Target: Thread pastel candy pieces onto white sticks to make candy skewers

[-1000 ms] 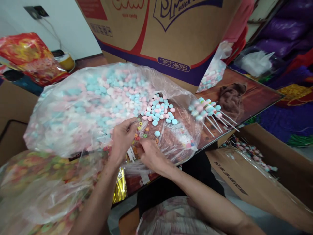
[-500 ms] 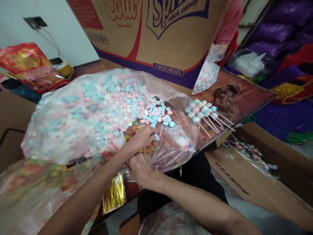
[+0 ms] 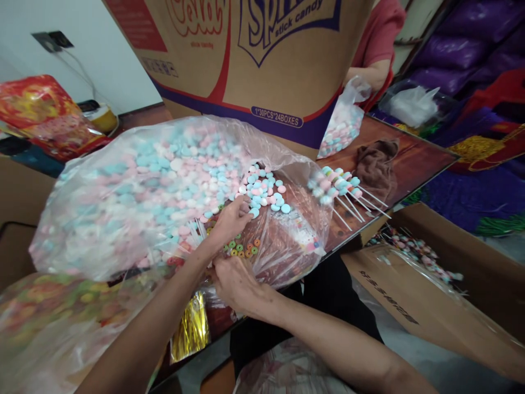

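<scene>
My left hand is at the near edge of a loose pile of pink, blue and white candies. Its fingers are pinched together beside a blue candy; what is between them is hidden. Just below, my right hand is closed with its knuckles up, and its grip is out of sight. Small ring-shaped candies in green and orange lie between the hands. Thin white sticks lie left of my left wrist. A large clear bag full of similar candies spreads behind them.
Finished candy skewers lie to the right, by a brown cloth. A big cardboard box stands behind. An open carton holds more skewers. Gold twist ties lie at the front edge. A co-worker's arm shows behind the box.
My left hand has moved up and left, from over the ring candies to the candy pile. The blue candy by its fingertips earlier no longer shows there. My right hand stays nearly in place.
</scene>
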